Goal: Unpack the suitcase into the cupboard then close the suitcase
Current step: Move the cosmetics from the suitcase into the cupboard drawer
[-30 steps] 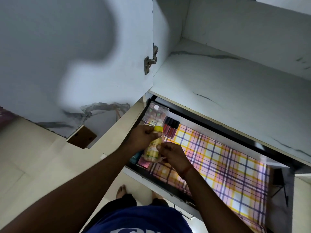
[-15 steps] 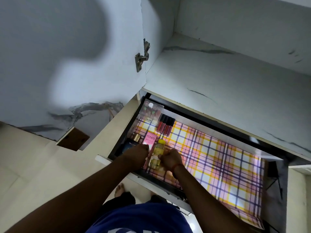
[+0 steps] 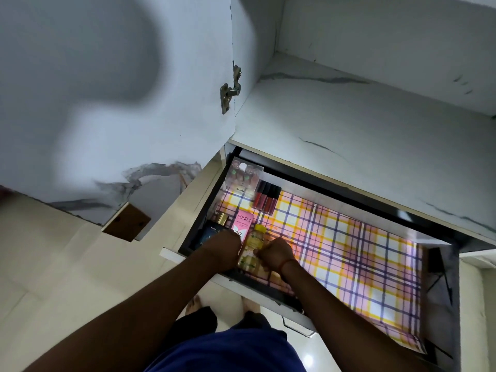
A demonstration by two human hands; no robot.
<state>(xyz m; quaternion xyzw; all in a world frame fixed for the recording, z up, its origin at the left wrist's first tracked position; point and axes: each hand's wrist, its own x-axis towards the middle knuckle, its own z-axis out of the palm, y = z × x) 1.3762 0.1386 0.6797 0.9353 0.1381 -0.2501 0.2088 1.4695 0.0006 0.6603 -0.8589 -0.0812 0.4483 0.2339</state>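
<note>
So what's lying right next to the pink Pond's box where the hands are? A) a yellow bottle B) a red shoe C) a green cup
A: the yellow bottle lies along the right side of the pink Pond's box in the drawer, between the left hand and right hand.

"POND'S" on pink box [image 3: 243,224], "GARNIER" on yellow bottle [image 3: 255,244]
</note>
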